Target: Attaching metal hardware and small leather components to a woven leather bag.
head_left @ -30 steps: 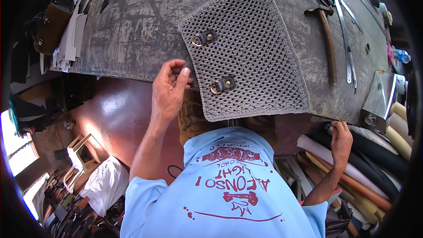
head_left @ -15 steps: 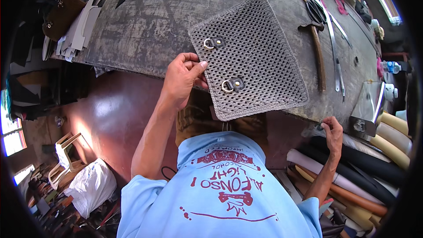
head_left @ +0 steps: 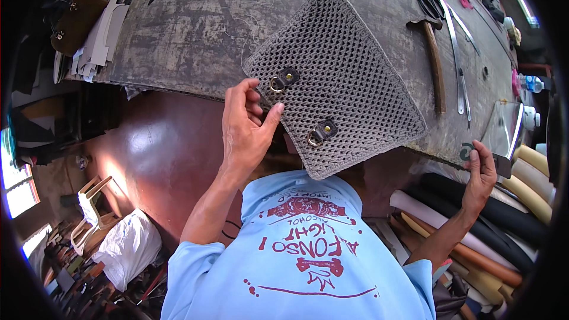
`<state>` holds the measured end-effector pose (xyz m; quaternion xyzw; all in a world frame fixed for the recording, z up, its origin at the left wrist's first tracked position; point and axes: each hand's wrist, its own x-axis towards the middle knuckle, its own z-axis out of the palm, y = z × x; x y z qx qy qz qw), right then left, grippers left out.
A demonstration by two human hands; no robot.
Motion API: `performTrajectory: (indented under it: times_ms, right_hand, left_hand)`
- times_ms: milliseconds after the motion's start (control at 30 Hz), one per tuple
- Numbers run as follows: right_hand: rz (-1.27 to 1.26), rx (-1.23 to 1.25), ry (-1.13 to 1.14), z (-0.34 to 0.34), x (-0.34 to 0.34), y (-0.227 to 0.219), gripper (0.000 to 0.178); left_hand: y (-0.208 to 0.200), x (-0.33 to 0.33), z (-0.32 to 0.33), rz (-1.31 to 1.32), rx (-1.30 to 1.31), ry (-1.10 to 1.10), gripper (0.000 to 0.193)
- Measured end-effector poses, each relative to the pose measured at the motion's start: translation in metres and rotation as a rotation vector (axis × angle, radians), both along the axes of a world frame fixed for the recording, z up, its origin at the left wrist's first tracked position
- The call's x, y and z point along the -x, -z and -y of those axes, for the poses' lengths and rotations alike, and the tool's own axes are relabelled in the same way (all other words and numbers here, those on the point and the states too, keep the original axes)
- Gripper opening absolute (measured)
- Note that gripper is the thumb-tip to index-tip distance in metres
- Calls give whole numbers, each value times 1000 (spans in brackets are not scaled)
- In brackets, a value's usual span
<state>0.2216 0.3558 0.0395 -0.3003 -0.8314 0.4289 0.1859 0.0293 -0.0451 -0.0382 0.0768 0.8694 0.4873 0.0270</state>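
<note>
While the left hand (head_left: 244, 127) sits at the left edge of a grey mesh panel (head_left: 361, 77), thumb and fingers loosely parted, the panel lies partly on the table (head_left: 172, 35), overhanging its near edge, right hand (head_left: 481, 181) beside a small greenish piece (head_left: 466, 152), finger grip impossible to tell.

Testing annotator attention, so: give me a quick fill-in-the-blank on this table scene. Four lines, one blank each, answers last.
1. The grey mesh panel bears ____ black tabs with metal rings.
2. The left hand has its thumb tip and index tip ____, not touching.
3. The hammer lies on the table, its handle made of ____.
4. The shirt is light ____ with dark red print.

Missing words: two; apart; wood; blue.
</note>
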Motion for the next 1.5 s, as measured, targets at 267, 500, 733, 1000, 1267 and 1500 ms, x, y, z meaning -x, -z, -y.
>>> performTrajectory:
  times_ms: [267, 500, 733, 1000, 1267, 1500]
  right_hand:
    - [-219, 76, -247, 113, 82, -8, 18]
    - [-185, 234, -394, 161, 121, -3, 17]
    - [-47, 217, -422, 198, 165, 21, 16]
    - [17, 97, -483, 196, 178, 27, 15]
    - [36, 106, -479, 208, 182, 31, 15]
    - [21, 133, -459, 205, 183, 40, 16]
  left_hand:
    - [9, 29, -31, -571, 328, 182, 25]
    - [18, 33, -36, -622, 309, 215, 13]
    - [18, 21, -16, -507, 42, 218, 12]
    - [31, -10, 65, -411, 116, 266, 6]
    - [9, 3, 93, 89, 608, 285, 15]
    - [-10, 43, -13, -361, 343, 340, 34]
